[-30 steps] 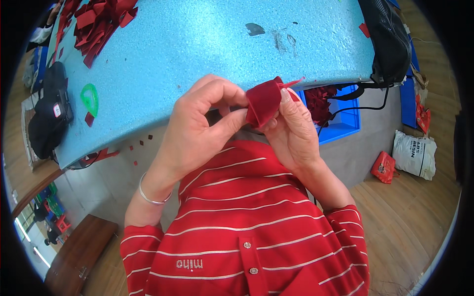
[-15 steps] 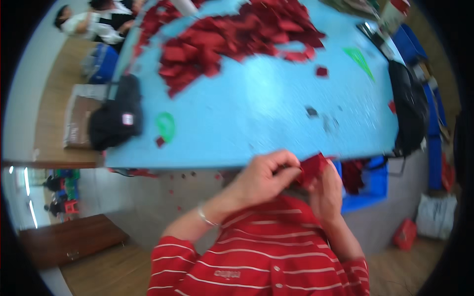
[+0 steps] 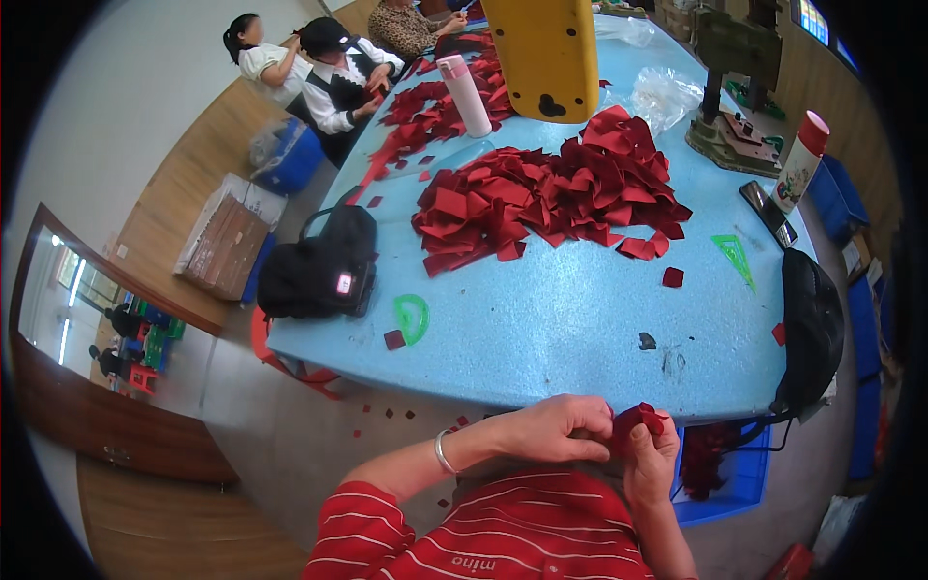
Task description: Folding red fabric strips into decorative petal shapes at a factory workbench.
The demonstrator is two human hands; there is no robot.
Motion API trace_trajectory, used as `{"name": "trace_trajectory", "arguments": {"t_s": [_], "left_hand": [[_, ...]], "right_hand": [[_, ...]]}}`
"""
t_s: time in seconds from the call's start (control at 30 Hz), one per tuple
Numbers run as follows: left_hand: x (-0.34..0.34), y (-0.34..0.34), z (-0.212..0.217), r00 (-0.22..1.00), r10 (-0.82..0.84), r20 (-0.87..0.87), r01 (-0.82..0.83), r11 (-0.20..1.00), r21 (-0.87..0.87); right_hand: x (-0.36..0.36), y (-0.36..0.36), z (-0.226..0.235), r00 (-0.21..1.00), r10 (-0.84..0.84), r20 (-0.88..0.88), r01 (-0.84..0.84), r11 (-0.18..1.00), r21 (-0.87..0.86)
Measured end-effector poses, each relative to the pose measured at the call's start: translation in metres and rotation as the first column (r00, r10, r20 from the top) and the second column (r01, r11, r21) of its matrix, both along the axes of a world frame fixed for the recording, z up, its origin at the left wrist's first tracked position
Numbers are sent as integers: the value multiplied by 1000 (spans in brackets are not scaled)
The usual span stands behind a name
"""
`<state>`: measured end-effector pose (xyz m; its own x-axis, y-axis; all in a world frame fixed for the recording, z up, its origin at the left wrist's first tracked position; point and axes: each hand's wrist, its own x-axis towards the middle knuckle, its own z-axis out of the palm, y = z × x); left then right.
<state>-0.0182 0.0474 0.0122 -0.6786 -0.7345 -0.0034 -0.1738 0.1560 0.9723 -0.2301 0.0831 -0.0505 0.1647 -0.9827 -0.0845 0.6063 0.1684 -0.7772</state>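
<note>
Just off the table's near edge, my right hand (image 3: 652, 462) pinches a small folded red piece (image 3: 634, 421) of cloth or paper between thumb and fingers. My left hand (image 3: 564, 429), with a bracelet on its wrist, is right beside it. Its thumb and fingers are closed, and a speck of red shows at the tips; what they hold is mostly hidden. A large heap of similar red pieces (image 3: 541, 198) lies farther up on the blue table (image 3: 541, 333).
A black bag (image 3: 324, 261) and green protractor (image 3: 413, 319) lie left; a green set square (image 3: 735, 261), phone (image 3: 768, 213), flask (image 3: 804, 159) and another black bag (image 3: 810, 333) right. A yellow machine part (image 3: 543, 58) overhangs the heap. A blue bin (image 3: 744, 488) stands below. People sit far left.
The view has tilted up, showing more of the table's far end. The red piece, spread flat near both hands before, now looks more bunched in my right hand.
</note>
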Motion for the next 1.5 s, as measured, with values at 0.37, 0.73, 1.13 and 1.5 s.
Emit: {"name": "trace_trajectory", "arguments": {"t_s": [0.37, 0.73, 1.13, 1.5], "left_hand": [[-4, -6, -3, 991, 8, -135, 73, 808, 584], [3, -15, -2, 986, 106, -126, 7, 737, 676], [-1, -22, -6, 999, 34, -42, -8, 860, 510], [-1, -21, -19, 966, 154, -208, -30, 866, 499]], "right_hand": [[5, -3, 16, 995, -64, -70, 70, 994, 79], [13, -8, 8, 997, -66, 45, 65, 998, 23], [16, -10, 1, 995, -90, 34, 90, 996, -10], [8, -8, -3, 1000, 11, -3, -11, 999, 30]]}}
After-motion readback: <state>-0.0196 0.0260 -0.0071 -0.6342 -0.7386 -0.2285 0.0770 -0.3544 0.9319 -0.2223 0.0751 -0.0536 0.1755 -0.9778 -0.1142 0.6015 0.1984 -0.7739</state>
